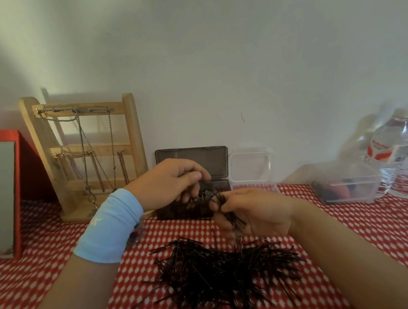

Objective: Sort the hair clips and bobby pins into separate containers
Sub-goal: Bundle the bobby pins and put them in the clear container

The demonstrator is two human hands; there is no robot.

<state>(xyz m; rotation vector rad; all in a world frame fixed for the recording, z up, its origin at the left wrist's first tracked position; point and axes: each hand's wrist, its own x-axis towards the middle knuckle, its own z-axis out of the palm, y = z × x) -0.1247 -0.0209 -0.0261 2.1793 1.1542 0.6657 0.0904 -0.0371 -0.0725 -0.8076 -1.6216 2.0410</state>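
A big heap of black bobby pins (219, 272) lies on the red checked cloth in front of me. My right hand (254, 213), palm up, grips a bundle of bobby pins (228, 212) just above the heap. My left hand (169, 182), with a light blue wristband, hovers over the dark open box (194, 164) and pinches the upper end of that bundle. The box holds dark pieces, partly hidden by my fingers. A clear open container (251, 165) stands right of the dark box.
A wooden jewellery stand (83, 149) with chains leans at the back left, beside a red-framed mirror (2, 193). At the right stand a clear box (348, 188) with small items and water bottles (399, 154). The wall runs close behind.
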